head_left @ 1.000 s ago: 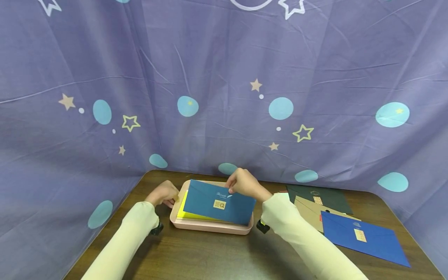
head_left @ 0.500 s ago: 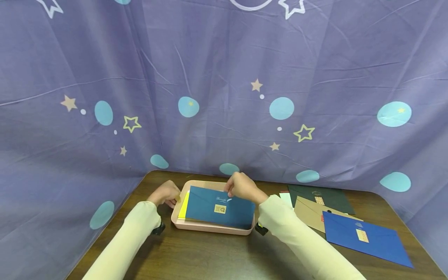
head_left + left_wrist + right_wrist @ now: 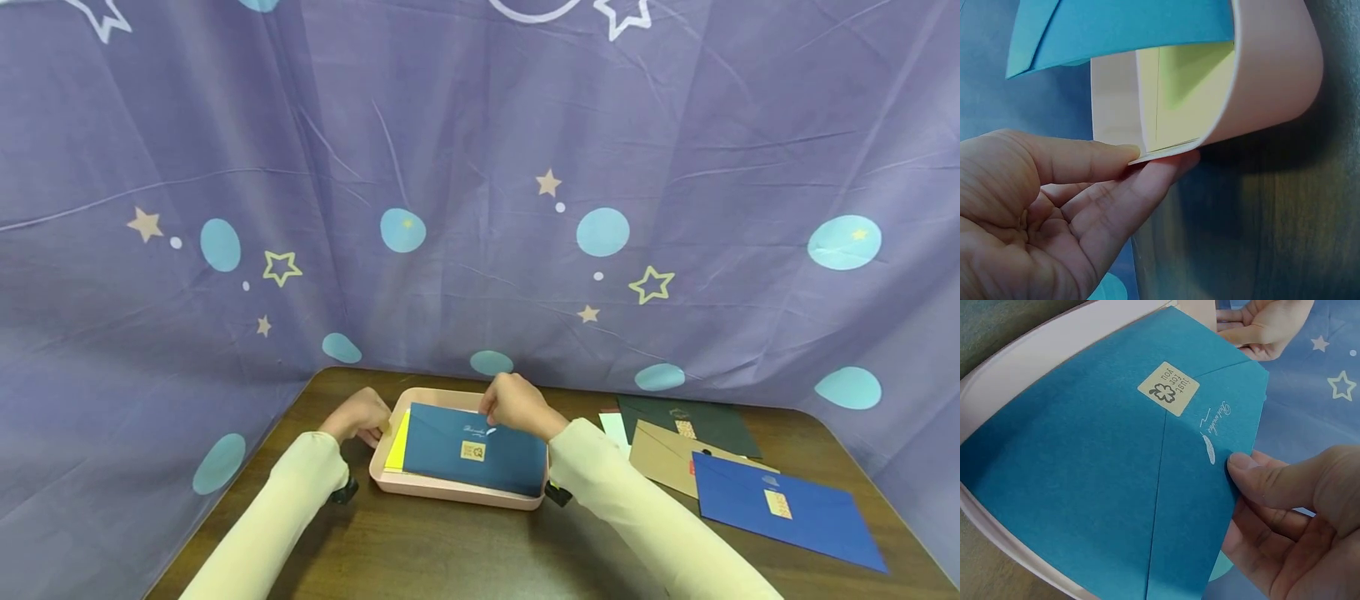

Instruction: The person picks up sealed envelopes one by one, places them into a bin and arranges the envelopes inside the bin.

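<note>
Head view: R hand (image 3: 516,406) at far edge of pink tray (image 3: 457,493), thumb & fingers pinched on top edge of teal envelope (image 3: 472,450). Envelope lying flap-side up across tray, covering most of it, w/ small gold sticker (image 3: 472,451) on flap tip. Wrist view: thumb (image 3: 1272,481) pressed on envelope face near white feather print, other fingers curled behind edge; sticker shows clover mark & small text.

L hand (image 3: 362,415) at tray's left end, near far-left corner of table (image 3: 450,550). Wrist view: thumb (image 3: 1079,161) on top of tray rim, fingers (image 3: 1147,187) underneath, so pinching rim (image 3: 1166,150). Yellow envelope (image 3: 397,442) under teal one, only a strip showing at left end; also seen inside tray from L wrist cam (image 3: 1191,94).

Tray sitting toward far edge of table, slightly left of centre, close to purple star-print cloth (image 3: 480,167) hanging behind & along left side.

Right side of table: dark green envelope (image 3: 693,417) nearest far edge, tan envelope (image 3: 663,458) overlapping it, blue envelope (image 3: 787,508) w/ gold sticker overlapping tan one toward right edge. White card corner (image 3: 615,427) poking out just left of tan one. All well apart from tray. Pale yellow sleeves (image 3: 637,517) on both arms.
</note>
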Demonstrator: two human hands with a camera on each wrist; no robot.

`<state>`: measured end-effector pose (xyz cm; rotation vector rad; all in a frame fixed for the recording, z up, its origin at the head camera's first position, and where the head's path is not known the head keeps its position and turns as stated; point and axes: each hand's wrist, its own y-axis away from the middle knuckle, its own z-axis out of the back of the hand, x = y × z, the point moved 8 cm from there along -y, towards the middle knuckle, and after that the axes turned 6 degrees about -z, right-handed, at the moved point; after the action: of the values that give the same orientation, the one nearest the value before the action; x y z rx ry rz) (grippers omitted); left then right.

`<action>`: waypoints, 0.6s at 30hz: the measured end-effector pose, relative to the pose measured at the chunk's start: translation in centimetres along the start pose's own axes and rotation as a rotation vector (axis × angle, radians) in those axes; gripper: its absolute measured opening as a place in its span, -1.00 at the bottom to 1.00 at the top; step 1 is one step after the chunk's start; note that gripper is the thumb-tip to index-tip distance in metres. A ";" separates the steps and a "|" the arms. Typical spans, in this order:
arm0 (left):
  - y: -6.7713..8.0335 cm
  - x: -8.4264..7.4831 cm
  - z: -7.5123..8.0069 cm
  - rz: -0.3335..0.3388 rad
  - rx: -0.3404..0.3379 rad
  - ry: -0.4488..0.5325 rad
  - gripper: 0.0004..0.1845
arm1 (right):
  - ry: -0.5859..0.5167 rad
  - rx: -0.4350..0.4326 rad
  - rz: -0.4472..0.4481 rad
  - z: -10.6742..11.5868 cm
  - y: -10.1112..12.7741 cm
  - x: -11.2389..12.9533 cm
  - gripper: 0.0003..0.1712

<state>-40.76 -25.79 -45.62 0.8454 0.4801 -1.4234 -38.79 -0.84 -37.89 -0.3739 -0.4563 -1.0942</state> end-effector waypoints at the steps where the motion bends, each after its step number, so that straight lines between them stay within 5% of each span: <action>1: 0.1 -0.1 0.0 0.002 -0.001 0.000 -0.78 | 0.001 -0.001 -0.001 0.0 -0.1 -0.1 -0.80; 18: 0.4 -0.3 -0.1 0.043 -0.015 -0.002 -0.83 | -0.003 -0.007 -0.005 -1.3 -0.8 -1.0 -0.83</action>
<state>-40.43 -25.54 -45.42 0.8379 0.4680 -1.3791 -39.68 -1.08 -39.49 -0.3810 -0.4567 -1.1004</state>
